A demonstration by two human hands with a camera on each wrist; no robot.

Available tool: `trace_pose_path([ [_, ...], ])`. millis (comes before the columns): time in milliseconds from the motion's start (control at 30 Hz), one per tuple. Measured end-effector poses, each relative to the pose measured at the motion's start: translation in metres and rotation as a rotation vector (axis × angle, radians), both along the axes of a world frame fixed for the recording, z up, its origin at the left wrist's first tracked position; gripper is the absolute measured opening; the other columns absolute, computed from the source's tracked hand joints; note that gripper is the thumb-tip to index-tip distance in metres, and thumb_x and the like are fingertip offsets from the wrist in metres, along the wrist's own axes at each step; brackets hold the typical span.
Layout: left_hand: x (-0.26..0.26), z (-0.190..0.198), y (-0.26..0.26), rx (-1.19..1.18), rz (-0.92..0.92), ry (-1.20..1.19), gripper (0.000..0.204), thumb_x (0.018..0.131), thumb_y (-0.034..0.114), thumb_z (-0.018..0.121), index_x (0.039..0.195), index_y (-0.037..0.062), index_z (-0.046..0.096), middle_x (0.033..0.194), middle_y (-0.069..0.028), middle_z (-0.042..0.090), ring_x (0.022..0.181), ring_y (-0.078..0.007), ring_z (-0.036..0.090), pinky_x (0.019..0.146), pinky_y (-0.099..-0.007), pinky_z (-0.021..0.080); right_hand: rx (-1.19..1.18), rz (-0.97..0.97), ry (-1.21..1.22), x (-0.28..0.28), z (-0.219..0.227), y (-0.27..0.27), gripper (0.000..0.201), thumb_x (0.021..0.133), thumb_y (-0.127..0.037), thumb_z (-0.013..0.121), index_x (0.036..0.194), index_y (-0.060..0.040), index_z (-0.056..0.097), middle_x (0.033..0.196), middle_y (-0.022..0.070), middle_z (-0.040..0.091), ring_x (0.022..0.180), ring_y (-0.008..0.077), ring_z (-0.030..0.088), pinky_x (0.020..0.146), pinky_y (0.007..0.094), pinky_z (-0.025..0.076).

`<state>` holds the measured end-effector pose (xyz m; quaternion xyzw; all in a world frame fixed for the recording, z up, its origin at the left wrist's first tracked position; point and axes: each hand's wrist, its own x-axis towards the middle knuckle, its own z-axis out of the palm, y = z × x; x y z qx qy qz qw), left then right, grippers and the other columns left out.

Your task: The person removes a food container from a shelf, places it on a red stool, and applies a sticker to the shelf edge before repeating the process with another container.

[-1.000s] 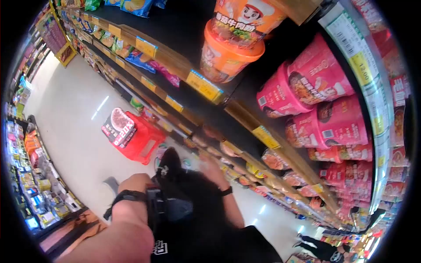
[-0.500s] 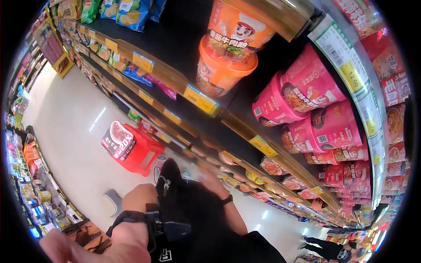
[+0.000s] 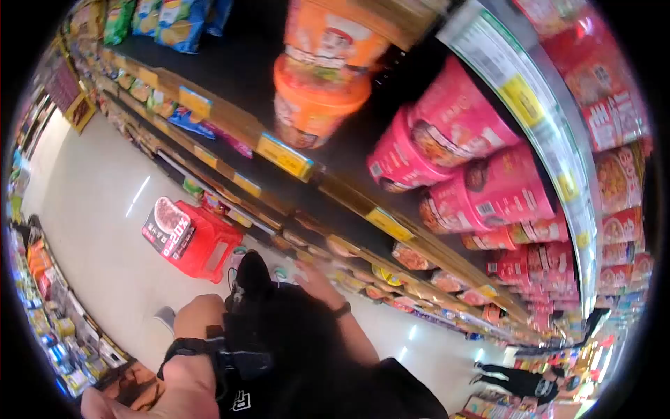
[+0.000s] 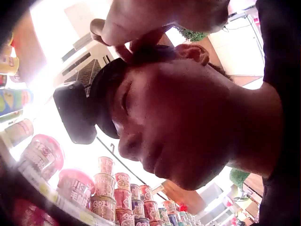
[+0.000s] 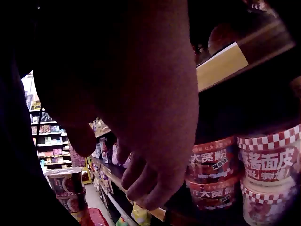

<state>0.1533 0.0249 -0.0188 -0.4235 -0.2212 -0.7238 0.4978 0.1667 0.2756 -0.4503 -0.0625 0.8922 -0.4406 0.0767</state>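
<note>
My left hand point(image 4: 155, 23) is raised to my head, and its bent fingertips point(image 4: 134, 49) touch the dark strap point(image 4: 106, 94) of the head camera point(image 4: 75, 113). Whether they pinch it is unclear. In the head view only the left hand's edge point(image 3: 98, 405) shows at the bottom. My right hand point(image 3: 310, 274) reaches toward a low shelf and is blurred. In the right wrist view the right hand point(image 5: 150, 183) hangs with loosely curled fingers and holds nothing, in front of red-and-white noodle cups point(image 5: 211, 174).
Orange noodle cups point(image 3: 314, 98) and pink ones point(image 3: 447, 133) fill the upper shelves on the right. A red basket point(image 3: 199, 241) with a pack point(image 3: 162, 227) in it stands on the aisle floor. Another shelf row point(image 3: 42, 300) lines the left. A person point(image 3: 516, 380) is far down the aisle.
My left forearm has risen and the hand has moved toward my head, nearly out of the head view. The view has shifted left. The right hand stays by the low shelf.
</note>
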Motion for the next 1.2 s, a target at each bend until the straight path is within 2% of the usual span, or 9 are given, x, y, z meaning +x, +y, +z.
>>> trace_pose_path([
  [100, -0.001, 0.003, -0.006, 0.011, 0.058, 0.000, 0.027, 0.096, 0.015, 0.043, 0.117, 0.0163, 0.060, 0.104, 0.0050, 0.049, 0.105, 0.0025, 0.044, 0.083, -0.0219, 0.028, 0.020, 0.021, 0.063, 0.005, -0.002, -0.002, 0.044, 0.091, -0.024, 0.061, 0.128, -0.0032, 0.050, 0.118, 0.0194, 0.059, 0.113, 0.0368, 0.052, 0.098, 0.0418, 0.042],
  [200, -0.041, 0.007, 0.006, 0.248, 0.971, -0.273, 0.034, 0.104, 0.040, 0.036, 0.135, 0.0420, 0.051, 0.089, 0.0178, 0.048, 0.086, 0.0105, 0.044, 0.055, -0.0211, 0.019, -0.011, 0.007, 0.038, 0.007, -0.003, -0.004, 0.041, 0.092, -0.022, 0.060, 0.127, -0.0030, 0.052, 0.116, 0.0186, 0.059, 0.110, 0.0359, 0.054, 0.096, 0.0416, 0.043],
  [233, -0.029, 0.001, -0.003, 0.174, 0.801, -0.256, 0.067, 0.099, 0.042, 0.047, 0.153, 0.0244, 0.012, 0.153, -0.0128, 0.031, 0.135, -0.0133, 0.037, 0.117, -0.0335, 0.021, -0.059, -0.020, 0.000, 0.006, -0.005, -0.003, 0.040, 0.092, -0.022, 0.059, 0.127, -0.0025, 0.052, 0.116, 0.0185, 0.060, 0.109, 0.0348, 0.055, 0.095, 0.0415, 0.043],
  [367, -0.042, -0.035, 0.005, 0.049, -0.059, -0.398, 0.033, 0.086, 0.053, 0.060, 0.103, 0.0261, 0.068, 0.111, 0.0030, 0.063, 0.105, -0.0260, 0.049, 0.099, -0.0468, 0.029, -0.205, -0.135, 0.039, 0.001, 0.039, -0.010, 0.029, 0.093, -0.016, 0.059, 0.119, -0.0030, 0.059, 0.105, 0.0141, 0.064, 0.094, 0.0250, 0.062, 0.083, 0.0343, 0.049],
  [467, -0.077, -0.104, 0.011, -0.101, -0.030, -0.331, 0.065, 0.090, 0.070, 0.039, 0.089, 0.0087, 0.061, 0.095, -0.0054, 0.067, 0.080, -0.0248, 0.055, 0.100, -0.0493, 0.025, -0.392, -0.341, 0.074, -0.009, 0.056, -0.014, 0.021, 0.093, -0.013, 0.059, 0.111, -0.0039, 0.065, 0.101, 0.0089, 0.068, 0.089, 0.0152, 0.063, 0.076, 0.0289, 0.051],
  [700, -0.151, -0.279, 0.031, -1.447, 0.220, -0.866, 0.026, 0.086, 0.031, 0.067, 0.098, 0.0077, 0.067, 0.094, -0.0118, 0.068, 0.092, -0.0296, 0.061, 0.089, -0.0438, 0.040, -0.515, -0.615, 0.248, -0.079, 0.086, 0.008, 0.022, 0.096, -0.012, 0.056, 0.114, 0.0001, 0.058, 0.105, 0.0086, 0.063, 0.097, 0.0173, 0.059, 0.084, 0.0307, 0.049],
  [800, -0.208, -0.304, 0.056, -1.500, 0.152, -0.813, 0.034, 0.087, 0.033, 0.065, 0.107, 0.0058, 0.065, 0.098, -0.0147, 0.067, 0.096, -0.0339, 0.060, 0.085, -0.0448, 0.042, 0.130, -0.626, 0.328, -0.120, 0.047, 0.037, 0.027, 0.096, -0.019, 0.054, 0.115, 0.0000, 0.057, 0.109, 0.0105, 0.063, 0.098, 0.0255, 0.060, 0.087, 0.0373, 0.048],
  [933, -0.263, -0.372, 0.068, -1.429, -0.221, -0.894, 0.030, 0.087, 0.024, 0.065, 0.108, 0.0029, 0.060, 0.100, -0.0134, 0.065, 0.098, -0.0296, 0.060, 0.088, -0.0416, 0.045, 0.233, -0.607, 0.162, -0.146, 0.026, 0.053, 0.029, 0.095, -0.022, 0.054, 0.114, -0.0003, 0.058, 0.110, 0.0121, 0.064, 0.099, 0.0282, 0.060, 0.089, 0.0390, 0.047],
  [1200, -0.311, -0.427, 0.054, -1.574, -0.348, -1.035, 0.034, 0.087, 0.027, 0.064, 0.111, 0.0028, 0.061, 0.106, -0.0153, 0.065, 0.103, -0.0303, 0.059, 0.091, -0.0411, 0.045, 0.239, -0.649, 0.041, -0.157, 0.013, 0.025, 0.034, 0.093, -0.028, 0.054, 0.113, -0.0009, 0.059, 0.111, 0.0152, 0.064, 0.101, 0.0338, 0.059, 0.094, 0.0425, 0.044],
])
